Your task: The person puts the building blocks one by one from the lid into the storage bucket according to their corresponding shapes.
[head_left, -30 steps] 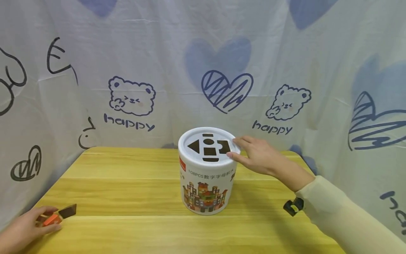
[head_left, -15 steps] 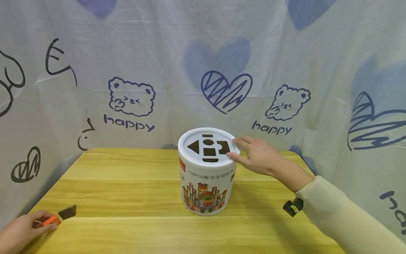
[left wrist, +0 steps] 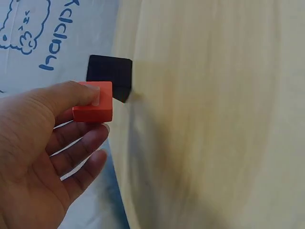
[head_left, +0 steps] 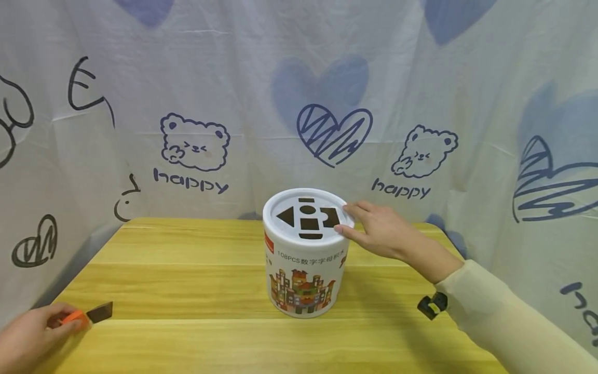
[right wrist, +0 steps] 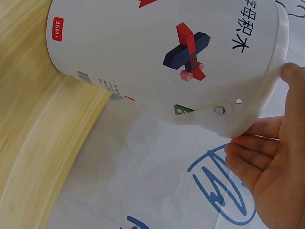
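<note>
My left hand [head_left: 35, 327] pinches an orange-red block [left wrist: 95, 102] between thumb and fingers at the table's left edge. Just beyond it lies a dark block [left wrist: 109, 71] on the wood; whether the two touch I cannot tell. A white cylindrical bucket [head_left: 306, 270] of building blocks stands upright mid-table, its lid [head_left: 280, 236] pierced with shaped openings. On the right side of that lid rests my right hand [head_left: 376, 228], thumb and index finger spread along the rim. In the right wrist view, its other fingers bend loosely beside the lid's edge.
A yellow wood-grain table [head_left: 187, 291] lies beneath everything. Behind and beside it hangs a pale curtain [head_left: 261, 156] printed with hearts and bears. A small black device [head_left: 432, 305] is at the right sleeve's cuff.
My left hand's fingers have shifted around the orange-red block, which is turned slightly and now blurred. The dark block, the bucket and my right hand have stayed in place.
</note>
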Tool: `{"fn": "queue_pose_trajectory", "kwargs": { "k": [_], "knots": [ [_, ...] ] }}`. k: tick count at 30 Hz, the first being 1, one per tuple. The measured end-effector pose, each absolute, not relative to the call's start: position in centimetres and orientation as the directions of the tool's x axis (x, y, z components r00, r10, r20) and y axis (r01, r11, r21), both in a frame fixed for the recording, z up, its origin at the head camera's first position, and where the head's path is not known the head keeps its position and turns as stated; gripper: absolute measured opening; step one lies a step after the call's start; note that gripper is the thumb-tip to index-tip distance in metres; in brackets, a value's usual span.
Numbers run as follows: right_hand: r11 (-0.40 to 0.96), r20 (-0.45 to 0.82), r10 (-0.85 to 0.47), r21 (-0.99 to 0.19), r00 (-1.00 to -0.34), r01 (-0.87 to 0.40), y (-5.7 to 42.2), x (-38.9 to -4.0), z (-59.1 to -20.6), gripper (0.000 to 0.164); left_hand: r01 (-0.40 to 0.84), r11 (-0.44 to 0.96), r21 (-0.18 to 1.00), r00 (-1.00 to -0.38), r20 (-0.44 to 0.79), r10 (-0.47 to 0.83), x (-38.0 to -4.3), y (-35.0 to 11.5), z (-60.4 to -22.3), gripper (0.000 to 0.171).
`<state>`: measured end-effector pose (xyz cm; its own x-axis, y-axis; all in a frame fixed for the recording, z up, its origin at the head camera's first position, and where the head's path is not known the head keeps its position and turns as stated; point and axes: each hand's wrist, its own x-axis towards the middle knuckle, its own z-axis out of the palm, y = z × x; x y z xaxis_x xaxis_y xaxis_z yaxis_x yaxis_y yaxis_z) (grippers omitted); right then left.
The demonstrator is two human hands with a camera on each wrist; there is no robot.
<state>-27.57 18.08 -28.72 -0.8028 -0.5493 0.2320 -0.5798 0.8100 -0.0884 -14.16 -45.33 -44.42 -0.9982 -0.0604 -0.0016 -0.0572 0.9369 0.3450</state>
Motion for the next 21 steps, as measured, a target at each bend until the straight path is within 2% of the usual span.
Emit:
{"fn": "queue_pose_trajectory", "kwargs": {
  "k": [4, 12, 17, 21],
  "knots": [
    [0.809, 0.232, -0.550, -0.090, -0.802, -0.581, 18.1, -27.6, -28.7, 0.077, -0.040, 0.945, 0.325, -0.998, 0.026, -0.051, -14.5, -44.9, -43.4, 0.031],
    [0.805, 0.237, -0.553, -0.094, -0.799, -0.585, 18.0, -27.6, -28.8, 0.076, -0.029, 0.944, 0.329, -1.000, -0.011, -0.027, -14.9, -43.1, -40.5, 0.047],
    [0.805, 0.243, -0.553, -0.088, -0.797, -0.586, 18.0, -27.6, -28.9, 0.075, 0.044, 0.949, 0.314, -0.997, 0.076, 0.021, -15.3, -41.5, -38.8, 0.037],
    [0.805, 0.248, -0.554, -0.082, -0.795, -0.587, 18.0, -27.6, -28.9, 0.075, 0.106, 0.946, 0.307, -0.987, 0.144, 0.064, -15.5, -40.0, -37.6, 0.040]
  ]
}}
